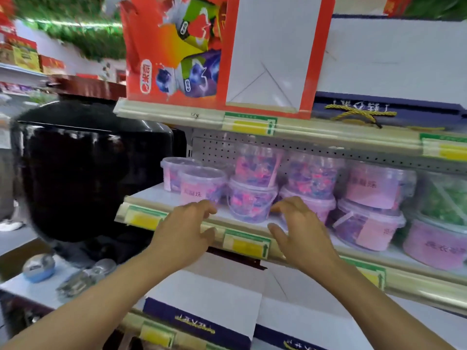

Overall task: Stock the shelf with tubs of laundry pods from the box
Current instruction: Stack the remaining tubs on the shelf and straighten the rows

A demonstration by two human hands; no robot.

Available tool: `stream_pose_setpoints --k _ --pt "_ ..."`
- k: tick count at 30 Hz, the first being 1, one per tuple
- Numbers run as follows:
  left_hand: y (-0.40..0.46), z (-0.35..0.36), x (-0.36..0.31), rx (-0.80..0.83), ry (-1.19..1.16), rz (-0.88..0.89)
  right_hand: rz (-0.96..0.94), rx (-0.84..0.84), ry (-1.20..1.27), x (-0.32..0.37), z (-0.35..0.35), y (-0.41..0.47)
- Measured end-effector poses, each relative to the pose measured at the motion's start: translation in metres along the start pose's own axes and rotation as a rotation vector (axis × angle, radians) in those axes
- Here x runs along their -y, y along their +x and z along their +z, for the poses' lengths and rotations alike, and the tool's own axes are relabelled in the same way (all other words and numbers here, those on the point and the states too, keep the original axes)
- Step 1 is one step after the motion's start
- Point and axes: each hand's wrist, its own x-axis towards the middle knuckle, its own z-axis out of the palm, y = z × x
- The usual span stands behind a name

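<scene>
We reach both bare forearms up and away from us, the left arm rising from the near left, the right arm from the near right. Our left hand (185, 231) is palm down, fingers loosely curled, thumb spread toward the right, holding nothing. Our right hand (302, 231) mirrors it just to the right, fingers bent forward, thumb pointing left, likewise empty. The two hands stay apart.

tubs (250, 203): clear, pink-purple pods, lidded | upright, stacked two high | on middle shelf (154, 195)
</scene>
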Motion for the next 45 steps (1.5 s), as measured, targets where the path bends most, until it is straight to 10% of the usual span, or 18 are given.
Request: stream_pose_setpoints --k 21,45 --pt "0.043 -0.023 0.044 -0.11 0.074 -0.084 -0.168 -0.104 0.111 0.037 0.032 0.063" --pt "0.19 -0.019 0.176 -0.22 -0.002 0.366 -0.085 -0.211 -0.008 0.09 0.093 0.105"
